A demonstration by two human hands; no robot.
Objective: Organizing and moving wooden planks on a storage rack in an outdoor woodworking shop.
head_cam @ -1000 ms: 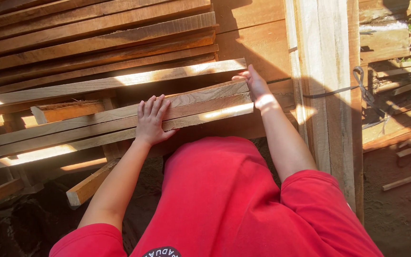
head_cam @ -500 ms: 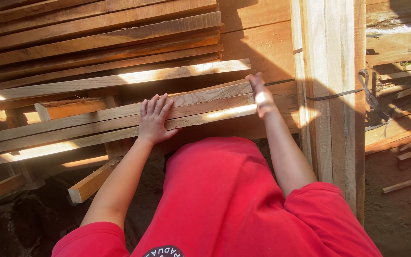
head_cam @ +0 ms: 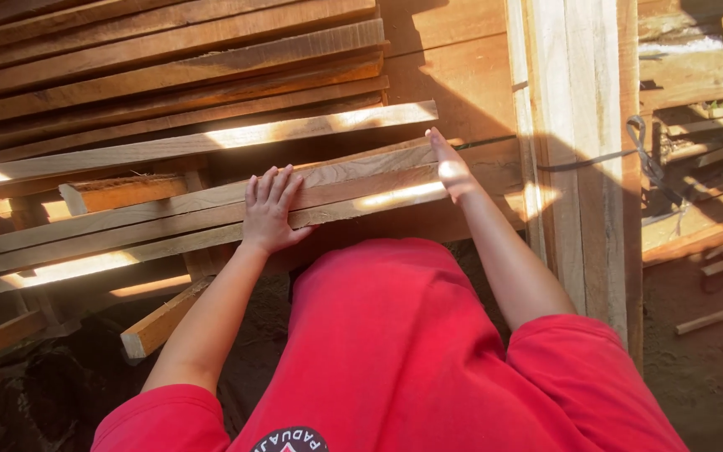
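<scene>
Left hand (head_cam: 268, 211) flat, fingers spread, pressing on the top plank (head_cam: 211, 199) of a low plank stack (head_cam: 127, 238). Right hand (head_cam: 449, 167) open, palm against the plank's end. Likely squaring ends; next calls for a firm endwise push.

Three long, narrow wooden planks (head_cam: 211, 213) lie side by side on the stack, pale brown with rough-sawn faces, slanting gently upward to the right. Sunlight streaks across them. Their right ends (head_cam: 428, 172) sit nearly flush, overhanging the dark gap below.
</scene>
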